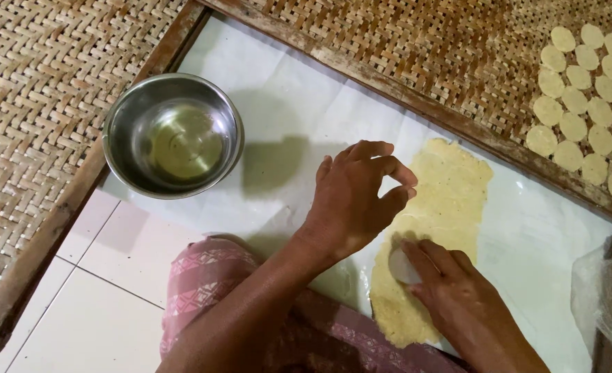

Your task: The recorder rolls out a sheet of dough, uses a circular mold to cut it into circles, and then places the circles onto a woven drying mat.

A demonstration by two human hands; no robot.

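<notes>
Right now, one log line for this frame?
left hand: raised over dough, pinched | right hand: pressing round cutter into dough | bowl: left | cut discs: woven tray

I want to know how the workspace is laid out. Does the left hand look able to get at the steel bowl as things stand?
Probably yes. The left hand hovers over the white sheet, and nothing lies between it and the bowl on its left.
</notes>
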